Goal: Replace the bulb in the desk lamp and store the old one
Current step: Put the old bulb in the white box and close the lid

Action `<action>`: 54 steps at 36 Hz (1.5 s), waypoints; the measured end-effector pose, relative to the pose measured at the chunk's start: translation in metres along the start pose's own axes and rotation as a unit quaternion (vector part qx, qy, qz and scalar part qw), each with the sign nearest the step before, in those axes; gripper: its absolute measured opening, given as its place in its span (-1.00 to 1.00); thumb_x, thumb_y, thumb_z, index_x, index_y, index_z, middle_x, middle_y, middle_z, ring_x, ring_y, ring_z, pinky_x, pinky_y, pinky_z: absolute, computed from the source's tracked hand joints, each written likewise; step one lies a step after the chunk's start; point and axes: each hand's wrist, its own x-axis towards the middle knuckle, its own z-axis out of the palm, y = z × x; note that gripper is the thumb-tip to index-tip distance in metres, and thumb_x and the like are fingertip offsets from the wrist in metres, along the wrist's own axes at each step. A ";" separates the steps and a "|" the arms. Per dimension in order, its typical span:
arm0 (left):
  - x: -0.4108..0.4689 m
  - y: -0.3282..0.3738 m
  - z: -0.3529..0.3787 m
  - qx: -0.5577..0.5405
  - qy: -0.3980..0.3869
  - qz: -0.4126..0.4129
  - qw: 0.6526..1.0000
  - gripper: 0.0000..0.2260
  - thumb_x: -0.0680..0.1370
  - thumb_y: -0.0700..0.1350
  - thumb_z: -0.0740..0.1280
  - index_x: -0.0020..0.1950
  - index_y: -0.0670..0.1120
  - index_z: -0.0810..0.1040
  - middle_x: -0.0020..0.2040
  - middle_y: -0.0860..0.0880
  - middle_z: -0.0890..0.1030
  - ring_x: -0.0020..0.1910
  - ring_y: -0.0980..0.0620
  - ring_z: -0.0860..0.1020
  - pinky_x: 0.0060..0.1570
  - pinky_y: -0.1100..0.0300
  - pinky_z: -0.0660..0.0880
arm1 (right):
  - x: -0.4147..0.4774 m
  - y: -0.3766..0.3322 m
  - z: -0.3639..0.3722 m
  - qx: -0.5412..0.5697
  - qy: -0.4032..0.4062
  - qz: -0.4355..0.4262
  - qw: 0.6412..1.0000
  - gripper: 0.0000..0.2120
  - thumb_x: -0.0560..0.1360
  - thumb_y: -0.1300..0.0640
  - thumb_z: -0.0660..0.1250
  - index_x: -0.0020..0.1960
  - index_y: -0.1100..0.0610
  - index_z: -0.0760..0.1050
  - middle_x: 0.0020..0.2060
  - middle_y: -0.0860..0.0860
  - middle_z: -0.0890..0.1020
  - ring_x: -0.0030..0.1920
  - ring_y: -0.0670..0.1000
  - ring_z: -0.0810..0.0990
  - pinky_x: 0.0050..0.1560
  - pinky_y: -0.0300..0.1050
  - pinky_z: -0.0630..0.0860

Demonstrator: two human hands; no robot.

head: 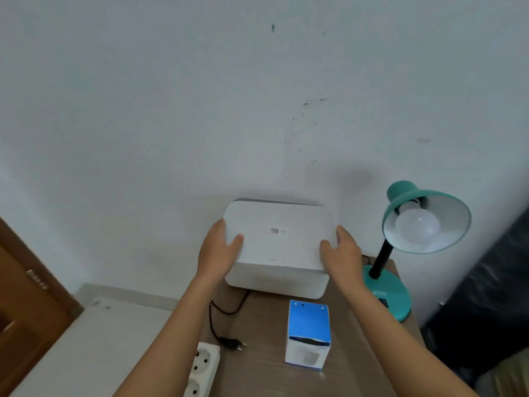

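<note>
A white storage box point(276, 282) stands at the back of the small brown table point(257, 365), against the wall. My left hand point(219, 249) grips the left edge of its white lid point(279, 233), and my right hand point(342, 252) grips the right edge. The lid is tilted, its near side towards me. A teal desk lamp point(400, 247) stands at the right, with a white bulb point(418, 226) in its shade. A blue and white bulb carton point(309, 335) stands upright in front of the box.
The lamp's black cord runs across the table to an unplugged plug point(233, 343). A white power strip point(201, 368) lies at the table's left edge. A brown wooden door point(25, 305) is at the left, and dark fabric point(492, 296) is at the right.
</note>
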 end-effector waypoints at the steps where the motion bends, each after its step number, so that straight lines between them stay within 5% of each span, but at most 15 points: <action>1: 0.003 0.000 0.001 0.004 0.003 0.002 1.000 -0.60 0.58 -0.10 0.23 0.37 -0.21 0.31 0.37 -0.14 0.39 0.33 -0.06 0.36 0.06 0.28 0.21 | 0.003 0.001 0.002 -0.001 0.001 -0.002 1.000 -0.65 0.52 0.21 0.16 0.28 0.28 0.35 0.06 0.04 0.47 0.13 0.07 0.47 0.17 -0.12 0.38; 4: 0.013 0.001 0.005 0.011 0.010 0.007 1.000 -0.62 0.59 -0.09 0.22 0.36 -0.21 0.33 0.36 -0.14 0.40 0.31 -0.05 0.37 0.03 0.30 0.20 | 0.010 0.002 0.006 0.000 0.005 0.006 1.000 -0.57 0.52 0.17 0.16 0.37 0.26 0.30 0.27 0.12 0.46 0.32 0.16 0.41 0.36 0.01 0.34; 8: 0.023 0.000 0.010 0.012 0.019 0.004 1.000 -0.63 0.59 -0.07 0.21 0.35 -0.21 0.35 0.36 -0.13 0.41 0.31 -0.04 0.37 0.02 0.32 0.19 | 0.021 0.005 0.011 -0.016 0.021 0.013 1.000 -0.72 0.47 0.13 0.16 0.05 0.32 0.42 -0.01 0.14 0.53 0.03 0.12 0.50 0.03 -0.08 0.40; 11: 0.029 -0.003 0.014 0.014 0.031 0.003 0.999 -0.61 0.59 -0.05 0.22 0.36 -0.20 0.36 0.37 -0.12 0.41 0.33 -0.06 0.37 0.07 0.27 0.23 | 0.025 0.010 0.015 -0.023 0.030 0.019 0.999 -0.58 0.46 0.06 0.15 0.16 0.34 0.41 0.15 0.25 0.51 0.10 0.10 0.47 0.14 -0.02 0.41; 17: 0.036 -0.012 0.015 0.016 0.035 -0.017 0.999 -0.48 0.57 0.02 0.24 0.47 -0.16 0.23 0.47 -0.09 0.29 0.44 -0.04 0.26 0.37 0.14 0.19 | 0.028 0.012 0.016 -0.059 0.037 -0.025 0.997 -0.95 0.49 0.18 0.18 -0.14 0.14 0.33 -0.08 0.12 0.42 -0.04 0.05 0.41 -0.03 -0.15 0.28; 20: 0.040 -0.013 0.014 0.010 0.040 -0.013 0.999 -0.49 0.57 0.01 0.25 0.45 -0.17 0.26 0.45 -0.10 0.33 0.42 -0.05 0.30 0.34 0.15 0.23 | 0.030 0.010 0.016 -0.070 0.053 -0.041 0.995 -0.66 0.50 0.22 0.18 -0.36 0.02 0.12 -0.19 0.04 0.36 -0.14 0.01 0.34 -0.15 -0.19 0.24; 23: 0.043 -0.013 0.015 0.005 0.039 -0.019 0.999 -0.48 0.56 0.02 0.25 0.45 -0.17 0.26 0.45 -0.10 0.33 0.42 -0.05 0.30 0.36 0.12 0.23 | 0.031 0.007 0.016 -0.067 0.058 -0.031 0.996 -0.62 0.49 0.24 0.18 -0.38 0.01 0.07 -0.25 0.01 0.33 -0.16 0.01 0.33 -0.21 -0.18 0.23; 27: 0.044 -0.013 0.016 0.006 0.045 -0.018 0.999 -0.48 0.56 0.02 0.24 0.46 -0.16 0.26 0.45 -0.10 0.33 0.42 -0.05 0.31 0.37 0.10 0.25 | 0.032 0.006 0.016 -0.082 0.061 -0.026 0.994 -0.61 0.50 0.22 0.17 -0.37 -0.01 0.05 -0.08 0.08 0.38 -0.12 0.02 0.35 -0.13 -0.17 0.25; 32: 0.046 -0.013 0.016 -0.006 0.050 -0.018 0.999 -0.48 0.56 0.02 0.25 0.45 -0.17 0.27 0.44 -0.11 0.34 0.42 -0.05 0.31 0.37 0.11 0.24 | 0.033 0.010 0.018 -0.079 0.058 -0.030 0.995 -0.58 0.50 0.16 0.17 -0.32 -0.12 -0.04 0.15 0.20 0.47 -0.02 -0.03 0.30 -0.02 -0.16 0.29; 37: 0.046 -0.015 0.014 -0.025 0.057 -0.025 0.998 -0.50 0.56 0.00 0.25 0.44 -0.17 0.29 0.44 -0.11 0.35 0.42 -0.04 0.31 0.37 0.12 0.23 | 0.029 0.006 0.017 -0.063 0.044 -0.015 0.997 -0.95 0.49 0.16 0.17 -0.15 0.08 0.35 0.10 0.15 0.47 0.09 0.09 0.46 0.09 -0.05 0.39; 40: 0.046 -0.015 0.014 -0.029 0.061 -0.027 0.997 -0.52 0.56 -0.03 0.25 0.44 -0.18 0.29 0.43 -0.12 0.35 0.41 -0.05 0.31 0.37 0.13 0.23 | 0.028 0.003 0.018 -0.061 0.040 -0.007 0.997 -0.73 0.51 0.16 0.17 0.11 0.31 0.43 0.24 0.25 0.45 0.22 0.19 0.45 0.24 0.03 0.42; 44: 0.046 -0.012 0.015 -0.042 0.062 -0.027 0.997 -0.52 0.56 -0.06 0.25 0.44 -0.19 0.29 0.44 -0.11 0.35 0.42 -0.04 0.31 0.36 0.15 0.22 | 0.023 0.000 0.018 -0.033 0.048 0.014 0.998 -0.79 0.48 0.11 0.16 -0.01 0.23 0.45 0.23 0.20 0.48 0.17 0.10 0.45 0.21 0.00 0.41; 49: 0.049 -0.011 0.014 -0.056 0.079 -0.027 0.995 -0.54 0.56 -0.07 0.25 0.43 -0.18 0.30 0.43 -0.10 0.36 0.41 -0.03 0.32 0.36 0.16 0.23 | 0.021 -0.006 0.015 0.006 0.067 0.006 0.998 -0.52 0.54 0.19 0.17 0.44 0.26 0.21 0.43 0.13 0.30 0.44 0.08 0.25 0.37 -0.19 0.14; 54: 0.051 -0.015 0.013 -0.045 0.065 -0.033 0.996 -0.54 0.57 -0.07 0.24 0.44 -0.18 0.28 0.44 -0.11 0.35 0.42 -0.04 0.30 0.36 0.14 0.23 | 0.024 -0.007 0.020 -0.002 0.057 0.006 0.998 -0.54 0.54 0.18 0.15 0.41 0.28 0.26 0.40 0.16 0.34 0.41 0.14 0.31 0.43 -0.05 0.22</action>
